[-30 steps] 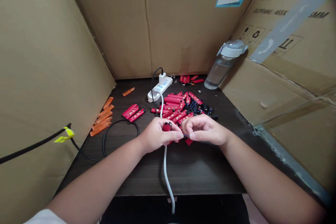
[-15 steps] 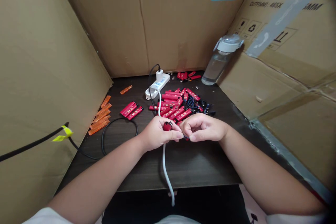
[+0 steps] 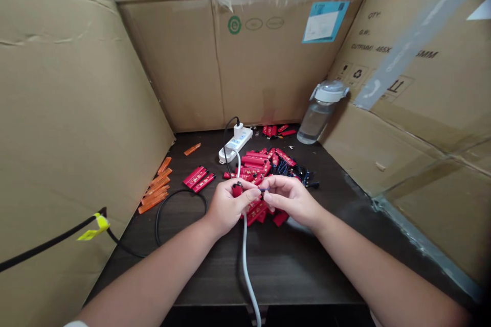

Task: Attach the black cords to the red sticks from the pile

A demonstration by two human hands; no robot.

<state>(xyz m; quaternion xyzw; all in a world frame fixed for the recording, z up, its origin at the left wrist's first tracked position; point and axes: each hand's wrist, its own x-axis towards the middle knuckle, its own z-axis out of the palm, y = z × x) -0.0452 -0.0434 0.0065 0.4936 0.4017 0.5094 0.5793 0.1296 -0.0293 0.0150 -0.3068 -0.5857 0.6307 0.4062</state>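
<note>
Presently, the left hand (image 3: 224, 205) is closed around a red piece (image 3: 237, 191), its dark end exposed between thumb and fingers. The right hand (image 3: 291, 198), thumb and fingertip together, pinches a thin dark wire (image 3: 264, 190) just beside it. Both hands are at the near side of the red pile (image 3: 256, 160).
</note>
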